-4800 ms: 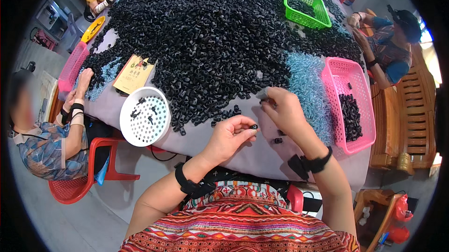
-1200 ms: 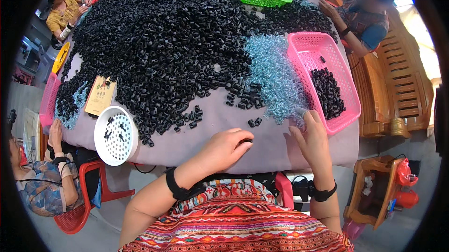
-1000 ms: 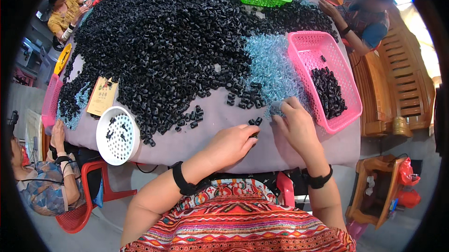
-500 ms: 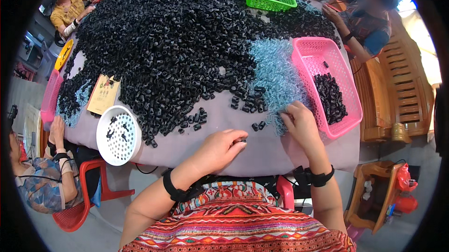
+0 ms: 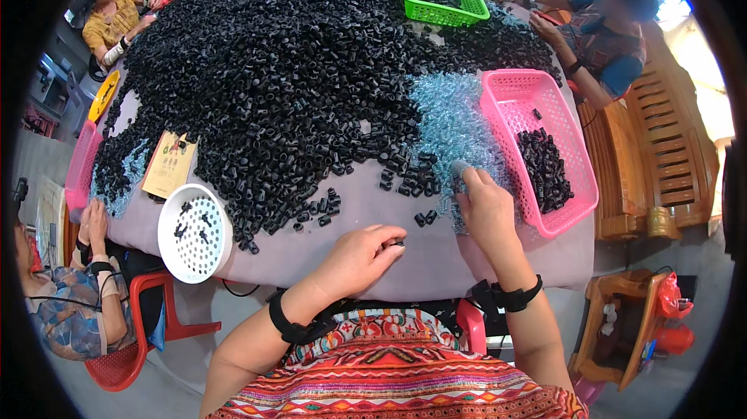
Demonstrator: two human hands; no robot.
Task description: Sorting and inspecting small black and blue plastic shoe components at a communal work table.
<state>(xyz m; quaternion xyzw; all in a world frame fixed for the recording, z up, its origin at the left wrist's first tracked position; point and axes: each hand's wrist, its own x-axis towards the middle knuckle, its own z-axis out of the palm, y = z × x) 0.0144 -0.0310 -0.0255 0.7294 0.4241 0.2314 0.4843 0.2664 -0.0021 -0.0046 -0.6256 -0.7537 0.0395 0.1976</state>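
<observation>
A: Quick Q, what's the L hand [image 5: 360, 259] at?
B: Thumb & index pinch 1 small black piece [image 5: 398, 243] above the lilac cloth [image 5: 436, 267]. Too small to tell its long axis.
A: And the R hand [image 5: 489, 205]?
B: Farther fwd & to R of the L hand. Fingers bent, tips at the near part of the clear bluish pile [image 5: 451, 112]. Greyish bit [image 5: 461, 167] at a fingertip; can't tell if they pinch a pc or just touch.
A: Which hand's nearer that pile?
B: R, clearly. From the L hand it's apart, fwd & to R. Its long axis runs fwd from the R hand, leaning a bit L.
A: Anything b/w the hands?
B: 2 loose black pcs [image 5: 425, 219], fwd-R of the L hand, L of the R wrist.
A: To the sides?
B: White strainer [image 5: 214, 259] well L of the L hand, a few dark bits in it. Pink basket [image 5: 556, 112] near the R hand, on its R, holding black parts [image 5: 545, 174]; long side runs approx. along the pile.
A: Farther?
B: Big black heap [image 5: 296, 100] fwd of the L hand, yellow booklet [image 5: 167, 170] at its L edge. Green basket [image 5: 443, 13] well fwd of the R hand. Co-worker's blue sleeve [image 5: 622, 75] far fwd-R.
</observation>
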